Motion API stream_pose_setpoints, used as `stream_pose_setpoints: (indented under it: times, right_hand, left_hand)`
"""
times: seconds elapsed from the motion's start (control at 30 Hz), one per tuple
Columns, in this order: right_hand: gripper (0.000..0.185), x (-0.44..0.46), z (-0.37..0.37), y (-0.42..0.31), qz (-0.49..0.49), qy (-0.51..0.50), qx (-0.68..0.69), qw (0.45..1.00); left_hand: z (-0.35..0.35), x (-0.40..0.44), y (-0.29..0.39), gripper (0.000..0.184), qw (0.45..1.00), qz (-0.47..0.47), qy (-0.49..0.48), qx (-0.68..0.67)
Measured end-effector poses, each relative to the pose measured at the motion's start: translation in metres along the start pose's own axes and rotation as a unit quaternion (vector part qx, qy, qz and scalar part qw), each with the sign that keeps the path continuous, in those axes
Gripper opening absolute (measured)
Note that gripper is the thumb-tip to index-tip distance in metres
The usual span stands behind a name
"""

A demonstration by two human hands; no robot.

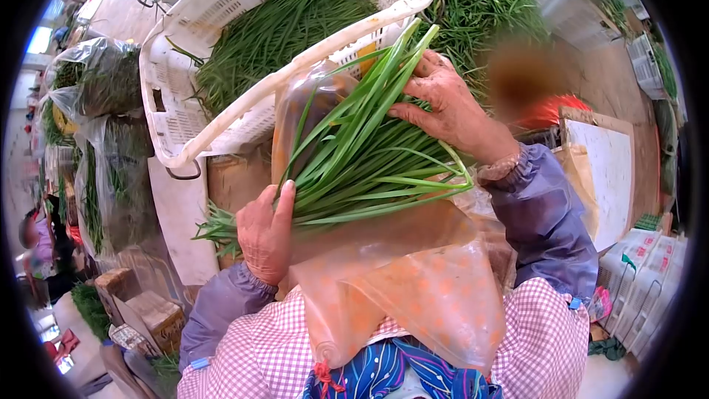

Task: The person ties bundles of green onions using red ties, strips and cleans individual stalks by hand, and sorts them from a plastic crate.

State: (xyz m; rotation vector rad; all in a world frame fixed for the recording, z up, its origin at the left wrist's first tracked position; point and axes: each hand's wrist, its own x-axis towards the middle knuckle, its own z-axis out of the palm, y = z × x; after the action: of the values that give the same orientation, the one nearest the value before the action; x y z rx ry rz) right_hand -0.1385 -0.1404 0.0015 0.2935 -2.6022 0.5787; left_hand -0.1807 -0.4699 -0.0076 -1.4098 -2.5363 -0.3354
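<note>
A thick bunch of garlic chives (354, 155) lies across my lap, over a clear plastic apron (421, 281). My left hand (266, 233) is closed on the lower left part of the bunch, its thumb and forefinger pressed against the leaves. Around the upper stalks curls my right hand (458, 107), thumb in front and the other fingers partly hidden behind. Some stalks there point up and away from the rest. One bent stalk loops out below my right wrist.
Just ahead, a white plastic basket (173, 81) holds more chives (288, 29). Another chive heap (480, 7) lies beyond my right hand. Plastic-wrapped bundles (114, 155) stand at left. A white board (602, 177) and white crates (642, 273) are at right.
</note>
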Motion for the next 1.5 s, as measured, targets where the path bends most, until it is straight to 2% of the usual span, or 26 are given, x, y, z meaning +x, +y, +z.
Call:
stream_pose_setpoints:
  times: [0.07,0.1,0.23,0.4,0.53,0.6,0.63,0.67,0.73,0.77,0.87,0.9,0.93,0.97,1.0,1.03,1.07,1.13,1.2,1.27,1.3,1.33,1.4,1.43,1.47,1.5]
  right_hand:
    - [0.024,-0.003,0.009,0.005,0.002,0.028,0.109,0.994]
    - [0.022,-0.006,0.010,0.003,0.040,0.030,0.167,0.985]
    - [0.025,-0.009,-0.006,-0.007,0.028,0.000,0.099,0.995]
    - [0.023,-0.011,0.009,-0.005,0.065,-0.012,0.137,0.988]
    - [0.017,-0.017,0.010,-0.003,0.046,0.071,0.160,0.983]
    - [0.009,-0.029,-0.002,0.001,0.272,0.183,0.337,0.883]
    - [0.008,-0.024,-0.015,0.003,0.273,0.249,0.462,0.806]
    - [0.007,-0.030,-0.023,0.011,0.354,0.301,0.509,0.724]
    - [0.008,-0.051,-0.045,0.041,0.327,0.332,0.604,0.646]
    - [0.008,-0.069,-0.060,0.070,0.332,0.330,0.574,0.672]
    - [0.015,-0.096,-0.079,0.073,0.395,0.346,0.494,0.693]
    - [0.025,-0.118,-0.069,0.084,0.415,0.265,0.262,0.830]
    - [0.036,-0.141,-0.059,0.095,0.405,0.164,0.007,0.900]
    - [0.047,-0.152,-0.056,0.099,0.365,0.048,-0.250,0.896]
    - [0.045,-0.146,-0.058,0.080,0.395,0.107,-0.078,0.909]
    - [0.045,-0.122,-0.066,0.036,0.500,0.182,0.165,0.830]
    - [0.046,-0.105,-0.074,-0.003,0.566,0.243,0.395,0.682]
    - [0.049,-0.137,-0.037,-0.003,0.540,0.244,0.612,0.524]
    - [0.056,-0.147,0.003,-0.024,0.549,0.198,0.717,0.381]
    - [0.062,-0.128,0.029,-0.032,0.495,0.197,0.786,0.313]
    - [0.070,-0.092,0.018,-0.048,0.496,0.254,0.727,0.401]
    - [0.077,-0.091,0.049,-0.025,0.463,0.279,0.785,0.303]
    - [0.083,-0.087,0.070,-0.002,0.320,0.187,0.891,0.261]
    - [0.088,-0.081,0.082,0.014,0.243,0.155,0.925,0.249]
    - [0.087,-0.075,0.095,0.023,0.073,0.109,0.975,0.177]
    - [0.087,-0.066,0.094,0.020,0.072,0.108,0.976,0.176]
  left_hand:
    - [0.000,0.000,-0.003,0.049,1.000,0.001,-0.003,-0.011]
    - [0.000,-0.001,-0.005,0.049,1.000,0.003,-0.005,-0.025]
    - [0.004,-0.003,-0.005,0.049,0.998,-0.007,-0.007,-0.057]
    - [0.003,0.000,-0.005,0.049,0.997,-0.006,-0.012,-0.070]
    - [0.004,-0.003,-0.006,0.049,0.998,-0.001,-0.003,-0.061]
    - [0.009,-0.004,-0.005,0.049,0.996,-0.006,0.018,-0.084]
    - [0.013,-0.006,-0.006,0.049,0.996,0.001,0.018,-0.089]
    - [0.018,-0.008,-0.009,0.050,0.995,-0.001,0.028,-0.096]
    - [0.023,-0.008,-0.012,0.051,0.994,0.006,0.040,-0.106]
    - [0.024,-0.008,-0.012,0.052,0.992,0.003,0.045,-0.116]
    - [0.022,-0.010,-0.010,0.055,0.992,0.001,0.044,-0.120]
    - [0.022,-0.012,-0.010,0.055,0.993,-0.008,0.036,-0.111]
    - [0.023,-0.011,-0.011,0.056,0.994,-0.015,0.030,-0.103]
    - [0.023,-0.012,-0.011,0.056,0.994,-0.010,0.032,-0.103]
    - [0.023,-0.014,-0.009,0.058,0.994,-0.017,0.024,-0.103]
    - [0.023,-0.017,-0.006,0.062,0.994,-0.026,0.015,-0.102]
    - [0.022,-0.019,-0.002,0.062,0.994,-0.026,0.014,-0.102]
    - [0.024,-0.018,0.005,0.061,0.991,-0.057,0.048,-0.115]
    - [0.022,-0.018,0.012,0.064,0.992,-0.053,0.054,-0.105]
    - [0.019,-0.022,0.013,0.068,0.992,-0.050,0.063,-0.093]
    - [0.016,-0.027,0.012,0.071,0.994,-0.043,0.039,-0.094]
    - [0.013,-0.033,0.009,0.074,0.995,-0.036,0.018,-0.093]
    - [0.005,-0.047,0.000,0.078,0.996,-0.027,-0.012,-0.082]
    - [-0.006,-0.048,-0.001,0.080,0.991,-0.021,-0.082,-0.100]
    - [-0.018,-0.046,-0.002,0.082,0.981,-0.015,-0.153,-0.119]
    - [-0.034,-0.038,-0.003,0.087,0.962,-0.029,-0.235,-0.135]
